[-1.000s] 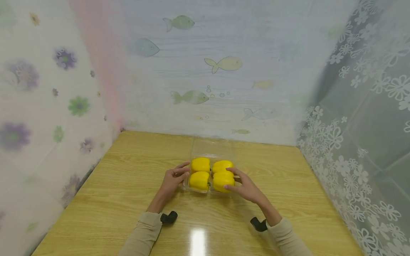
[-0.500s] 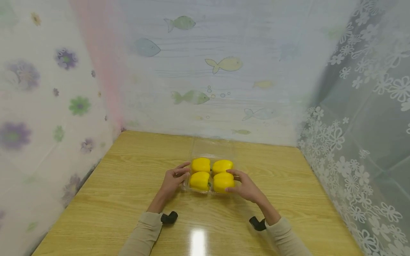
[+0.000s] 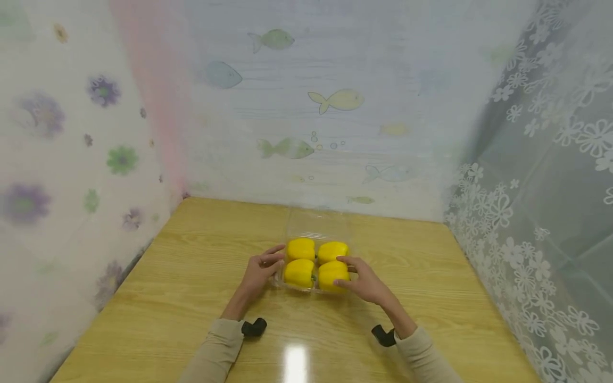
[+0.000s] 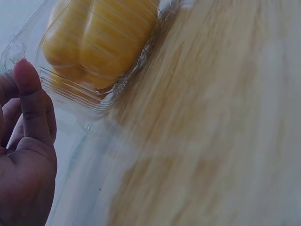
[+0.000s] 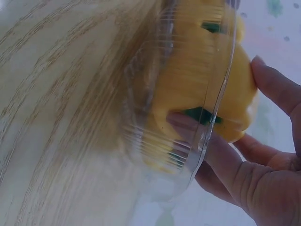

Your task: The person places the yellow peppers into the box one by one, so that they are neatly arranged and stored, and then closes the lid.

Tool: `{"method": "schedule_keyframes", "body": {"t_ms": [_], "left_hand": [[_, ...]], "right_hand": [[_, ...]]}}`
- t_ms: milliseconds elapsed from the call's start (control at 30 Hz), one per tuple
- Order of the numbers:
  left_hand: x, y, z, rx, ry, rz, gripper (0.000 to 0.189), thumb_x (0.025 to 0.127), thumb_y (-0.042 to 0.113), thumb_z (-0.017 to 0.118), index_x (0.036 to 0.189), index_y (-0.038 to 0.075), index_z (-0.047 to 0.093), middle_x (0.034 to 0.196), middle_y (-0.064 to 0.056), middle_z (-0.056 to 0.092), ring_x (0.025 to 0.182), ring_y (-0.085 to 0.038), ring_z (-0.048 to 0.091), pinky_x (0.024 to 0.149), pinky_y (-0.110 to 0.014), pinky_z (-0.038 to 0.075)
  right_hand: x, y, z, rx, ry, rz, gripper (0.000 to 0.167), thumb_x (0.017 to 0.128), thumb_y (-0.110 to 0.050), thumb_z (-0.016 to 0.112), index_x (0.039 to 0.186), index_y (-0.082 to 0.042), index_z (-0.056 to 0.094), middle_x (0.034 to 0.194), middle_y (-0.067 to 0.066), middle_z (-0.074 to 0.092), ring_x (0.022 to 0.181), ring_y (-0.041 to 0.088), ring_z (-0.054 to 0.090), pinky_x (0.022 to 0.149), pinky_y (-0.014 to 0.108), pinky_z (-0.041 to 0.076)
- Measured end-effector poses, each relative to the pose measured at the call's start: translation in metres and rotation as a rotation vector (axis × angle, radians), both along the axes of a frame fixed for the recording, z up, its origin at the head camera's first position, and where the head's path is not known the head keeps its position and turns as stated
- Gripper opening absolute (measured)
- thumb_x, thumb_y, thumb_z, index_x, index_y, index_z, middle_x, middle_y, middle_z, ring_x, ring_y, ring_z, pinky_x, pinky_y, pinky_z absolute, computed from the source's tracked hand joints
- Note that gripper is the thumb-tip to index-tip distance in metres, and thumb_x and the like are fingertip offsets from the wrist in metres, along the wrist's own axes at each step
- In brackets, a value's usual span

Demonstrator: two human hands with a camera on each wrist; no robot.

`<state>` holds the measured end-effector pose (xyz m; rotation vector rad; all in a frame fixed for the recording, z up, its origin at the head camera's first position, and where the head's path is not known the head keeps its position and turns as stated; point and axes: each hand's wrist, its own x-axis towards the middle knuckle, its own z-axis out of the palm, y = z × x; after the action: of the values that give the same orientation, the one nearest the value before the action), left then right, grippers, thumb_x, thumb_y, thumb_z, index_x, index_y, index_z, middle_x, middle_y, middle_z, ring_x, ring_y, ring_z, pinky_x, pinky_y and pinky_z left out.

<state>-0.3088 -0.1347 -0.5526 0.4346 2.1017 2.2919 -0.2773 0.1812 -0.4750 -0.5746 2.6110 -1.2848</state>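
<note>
Several yellow bell peppers sit in a clear plastic clamshell box [image 3: 316, 223] whose lid is raised at the back. My right hand [image 3: 367, 283] grips the front right pepper [image 3: 329, 276], fingers and thumb curved around it. In the right wrist view, the thumb [image 5: 225, 157] reaches inside the box wall along that pepper [image 5: 240, 89], near its green stem. At the left side of the box, my left hand [image 3: 257, 274] pinches the rim. Its thumb [image 4: 29, 80] presses on the clear edge, beside a pepper [image 4: 101, 40] seen through the plastic.
The box stands on a wood-grain table [image 3: 206, 229]. A fish-patterned sheet [image 3: 383, 69] rises behind it, with flowered sheets on the left and right. A black wrist fitting [image 3: 254, 327] sits on each forearm. Light glares off the near tabletop.
The front right pepper has settled slightly lower in the box, with a gap opening behind it. My right hand still holds it. The left hand stays at the rim.
</note>
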Motion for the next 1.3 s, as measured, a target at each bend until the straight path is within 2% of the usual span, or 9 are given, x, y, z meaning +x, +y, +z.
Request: {"method": "schedule_keyframes", "body": {"t_ms": [200, 300, 467, 667, 833, 1067, 1300], "left_hand": [[0.001, 0.002, -0.001, 0.002, 0.003, 0.004, 0.029, 0.099, 0.007, 0.067, 0.122, -0.009, 0.069, 0.153, -0.014, 0.051, 0.134, -0.024, 0.054, 0.072, -0.016, 0.051], [0.001, 0.002, -0.003, 0.007, -0.006, 0.004, 0.03, 0.099, 0.007, 0.067, 0.123, -0.01, 0.069, 0.153, -0.015, 0.05, 0.135, -0.028, 0.052, 0.072, -0.016, 0.051], [0.002, 0.002, -0.003, 0.025, -0.01, 0.003, 0.029, 0.099, 0.008, 0.067, 0.122, -0.01, 0.069, 0.153, -0.014, 0.051, 0.123, -0.021, 0.059, 0.064, -0.017, 0.049], [0.003, 0.0, -0.002, 0.026, 0.003, 0.018, 0.028, 0.099, 0.007, 0.066, 0.122, -0.009, 0.07, 0.152, -0.015, 0.051, 0.119, -0.008, 0.06, 0.067, -0.016, 0.05], [0.003, -0.001, -0.002, 0.046, 0.004, 0.004, 0.03, 0.1, 0.006, 0.065, 0.124, -0.011, 0.067, 0.154, -0.016, 0.048, 0.093, -0.008, 0.063, 0.061, -0.016, 0.049], [0.003, -0.001, -0.003, 0.042, -0.014, -0.001, 0.032, 0.099, 0.007, 0.067, 0.124, -0.012, 0.067, 0.155, -0.016, 0.048, 0.109, -0.01, 0.062, 0.063, -0.017, 0.05], [0.002, 0.002, -0.002, 0.057, -0.012, -0.007, 0.031, 0.098, 0.007, 0.067, 0.123, -0.011, 0.067, 0.154, -0.015, 0.049, 0.098, -0.007, 0.064, 0.061, -0.016, 0.05]], "right_hand": [[-0.001, 0.001, 0.001, 0.019, 0.003, 0.0, 0.063, 0.094, -0.02, 0.075, 0.146, 0.003, 0.049, 0.151, 0.028, 0.044, 0.13, 0.051, 0.05, 0.101, 0.056, 0.05], [0.0, 0.001, 0.002, 0.024, -0.008, 0.002, 0.063, 0.094, -0.02, 0.076, 0.145, 0.003, 0.05, 0.151, 0.028, 0.044, 0.13, 0.052, 0.05, 0.101, 0.057, 0.05], [-0.001, 0.0, 0.002, 0.018, -0.014, 0.01, 0.063, 0.093, -0.019, 0.077, 0.144, 0.005, 0.05, 0.149, 0.03, 0.045, 0.129, 0.054, 0.049, 0.099, 0.058, 0.051], [-0.005, -0.003, 0.003, 0.027, -0.031, 0.016, 0.064, 0.093, -0.02, 0.076, 0.145, 0.006, 0.05, 0.15, 0.03, 0.045, 0.131, 0.054, 0.049, 0.1, 0.057, 0.05], [-0.004, -0.011, 0.007, 0.057, -0.019, -0.019, 0.063, 0.091, -0.019, 0.078, 0.143, 0.005, 0.053, 0.147, 0.029, 0.048, 0.128, 0.051, 0.052, 0.101, 0.057, 0.049], [0.005, -0.02, 0.009, 0.118, 0.02, -0.075, 0.062, 0.089, -0.015, 0.08, 0.141, 0.006, 0.054, 0.143, 0.028, 0.052, 0.124, 0.048, 0.055, 0.101, 0.056, 0.05], [0.006, -0.017, 0.004, 0.094, -0.005, -0.125, 0.065, 0.087, -0.014, 0.082, 0.141, 0.006, 0.053, 0.145, 0.027, 0.051, 0.126, 0.048, 0.054, 0.101, 0.055, 0.05]]}}
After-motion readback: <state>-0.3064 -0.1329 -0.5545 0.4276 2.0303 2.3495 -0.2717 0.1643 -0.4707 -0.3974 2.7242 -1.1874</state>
